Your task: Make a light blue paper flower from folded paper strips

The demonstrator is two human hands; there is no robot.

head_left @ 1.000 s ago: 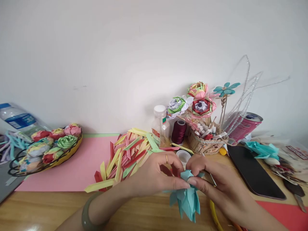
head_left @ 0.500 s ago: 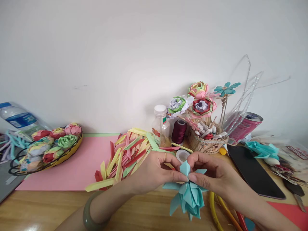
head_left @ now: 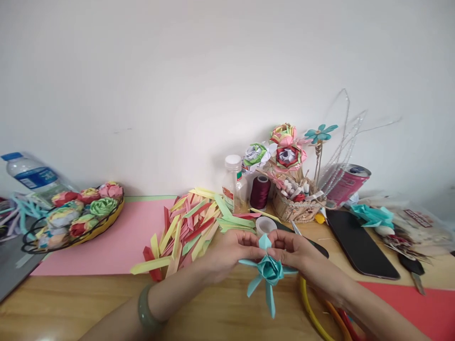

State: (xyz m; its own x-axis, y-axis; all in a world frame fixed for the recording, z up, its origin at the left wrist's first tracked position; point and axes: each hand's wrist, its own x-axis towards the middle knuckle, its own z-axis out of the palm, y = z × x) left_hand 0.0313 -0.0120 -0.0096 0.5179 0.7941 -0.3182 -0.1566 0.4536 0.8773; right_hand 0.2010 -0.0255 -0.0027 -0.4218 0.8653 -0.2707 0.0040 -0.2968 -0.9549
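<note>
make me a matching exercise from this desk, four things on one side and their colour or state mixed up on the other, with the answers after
Things
1. thread spool
2. turquoise paper flower at front centre
3. phone
4. drinks can

Colour or state
A. lying flat, black side up
B. pink and tilted
C. pinched by the left hand and the right hand
D. dark red and standing upright

Right pairs: 1-D, 2-C, 3-A, 4-B
</note>
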